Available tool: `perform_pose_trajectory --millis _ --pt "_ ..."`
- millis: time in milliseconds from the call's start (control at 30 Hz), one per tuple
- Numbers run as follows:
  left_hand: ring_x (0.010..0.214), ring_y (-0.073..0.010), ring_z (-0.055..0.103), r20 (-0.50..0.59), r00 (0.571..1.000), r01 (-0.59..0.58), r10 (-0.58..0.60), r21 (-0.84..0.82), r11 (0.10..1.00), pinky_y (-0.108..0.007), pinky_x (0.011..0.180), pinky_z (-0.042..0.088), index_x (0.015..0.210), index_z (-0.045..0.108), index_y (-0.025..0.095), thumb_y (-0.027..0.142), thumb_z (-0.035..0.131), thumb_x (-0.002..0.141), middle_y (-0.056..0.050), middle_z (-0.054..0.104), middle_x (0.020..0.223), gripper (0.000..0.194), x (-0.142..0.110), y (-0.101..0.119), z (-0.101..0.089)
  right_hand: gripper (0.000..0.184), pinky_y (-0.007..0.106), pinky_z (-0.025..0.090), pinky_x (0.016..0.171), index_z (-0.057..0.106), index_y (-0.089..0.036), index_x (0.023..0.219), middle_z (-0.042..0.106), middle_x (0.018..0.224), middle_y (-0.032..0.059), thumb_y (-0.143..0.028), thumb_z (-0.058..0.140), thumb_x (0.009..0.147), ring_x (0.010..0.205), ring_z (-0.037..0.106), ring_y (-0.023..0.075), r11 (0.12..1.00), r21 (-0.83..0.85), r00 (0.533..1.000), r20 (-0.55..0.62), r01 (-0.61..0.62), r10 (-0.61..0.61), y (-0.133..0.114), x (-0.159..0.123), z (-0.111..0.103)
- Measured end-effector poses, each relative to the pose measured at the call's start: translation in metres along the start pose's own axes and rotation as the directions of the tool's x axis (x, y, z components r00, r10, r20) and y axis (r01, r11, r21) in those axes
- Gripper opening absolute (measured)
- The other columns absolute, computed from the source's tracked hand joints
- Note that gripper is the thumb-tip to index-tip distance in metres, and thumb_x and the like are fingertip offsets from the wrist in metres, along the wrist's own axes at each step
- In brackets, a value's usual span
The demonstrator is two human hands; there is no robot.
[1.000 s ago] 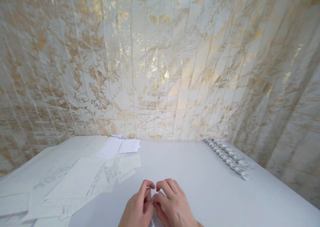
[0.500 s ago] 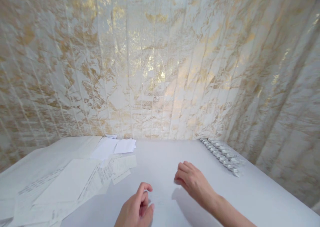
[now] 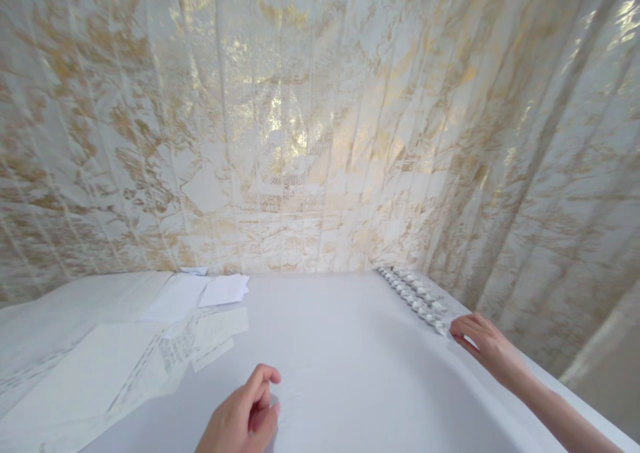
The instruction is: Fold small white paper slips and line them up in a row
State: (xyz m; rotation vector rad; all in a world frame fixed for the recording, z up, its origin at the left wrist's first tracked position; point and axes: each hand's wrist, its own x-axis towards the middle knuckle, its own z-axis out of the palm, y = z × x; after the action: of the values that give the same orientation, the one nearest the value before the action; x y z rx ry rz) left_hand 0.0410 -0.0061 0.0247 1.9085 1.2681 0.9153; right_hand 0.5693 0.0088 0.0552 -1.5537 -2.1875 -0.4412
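My left hand (image 3: 244, 410) is held over the white tabletop at the front. Its fingers are loosely curled, thumb and index finger stand apart, and nothing shows between them. At the right, my right hand (image 3: 483, 340) reaches to the near end of rows of small, shiny silver pieces (image 3: 415, 298). Its thumb and fingers come together at the tips, close beside the last pieces. Whether the fingertips grip one of them is too small to tell.
White printed sheets (image 3: 75, 366) overlap across the left of the white table (image 3: 320, 346). A small stack of white papers (image 3: 224, 290) lies at the back left. A gold and white patterned curtain (image 3: 300, 120) hangs behind the table and along its right side.
My right hand has moved right, from the middle of the table to the near end of the silver rows. My left hand keeps its curled pose. The view has turned slightly right.
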Motion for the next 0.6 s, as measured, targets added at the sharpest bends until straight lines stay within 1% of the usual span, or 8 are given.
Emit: perform_pose_trajectory --millis 133,333,500,600 --pt "0.056 -0.0151 0.037 0.002 1.0 0.004 -0.004 -0.003 1.0 -0.024 0.057 0.031 0.1 0.051 0.025 0.037 0.043 0.087 0.01 0.028 0.063 0.02 -0.001 0.001 0.0 0.032 0.042 0.052 0.077 0.069 -0.025 0.081 0.072 0.086 0.0117 -0.037 0.045 0.099 0.084 0.066 0.0288 0.999 -0.034 1.0 -0.006 -0.007 0.007 -0.004 -0.002 0.01" --pt "0.057 -0.0155 0.038 -0.008 1.0 0.007 -0.007 0.003 1.0 -0.024 0.058 0.032 0.099 0.052 0.025 0.036 0.043 0.086 0.009 0.029 0.064 0.019 -0.002 0.002 -0.001 0.024 0.04 0.053 0.075 0.068 -0.024 0.082 0.072 0.085 0.0109 -0.028 0.048 0.095 0.082 0.065 0.028 0.999 -0.025 0.999 -0.024 -0.022 0.022 -0.003 -0.003 0.022" --pt "0.058 -0.0156 0.038 0.003 1.0 0.015 -0.015 0.014 1.0 -0.025 0.059 0.032 0.098 0.052 0.025 0.036 0.044 0.087 0.009 0.03 0.063 0.018 -0.003 0.002 -0.002 0.022 0.039 0.055 0.076 0.065 -0.022 0.093 0.071 0.09 0.0121 -0.025 0.043 0.096 0.085 0.067 0.027 0.998 -0.023 0.996 -0.069 -0.051 0.049 -0.001 -0.009 0.021" --pt "0.058 -0.0157 0.038 0.009 1.0 0.016 -0.016 0.024 1.0 -0.024 0.059 0.032 0.099 0.051 0.025 0.036 0.042 0.088 0.009 0.031 0.063 0.018 -0.004 0.003 -0.002 0.02 0.038 0.056 0.075 0.063 -0.022 0.095 0.07 0.089 0.0118 -0.024 0.043 0.096 0.083 0.068 0.0262 0.998 -0.034 0.995 -0.087 -0.055 0.052 0.001 -0.012 0.02"
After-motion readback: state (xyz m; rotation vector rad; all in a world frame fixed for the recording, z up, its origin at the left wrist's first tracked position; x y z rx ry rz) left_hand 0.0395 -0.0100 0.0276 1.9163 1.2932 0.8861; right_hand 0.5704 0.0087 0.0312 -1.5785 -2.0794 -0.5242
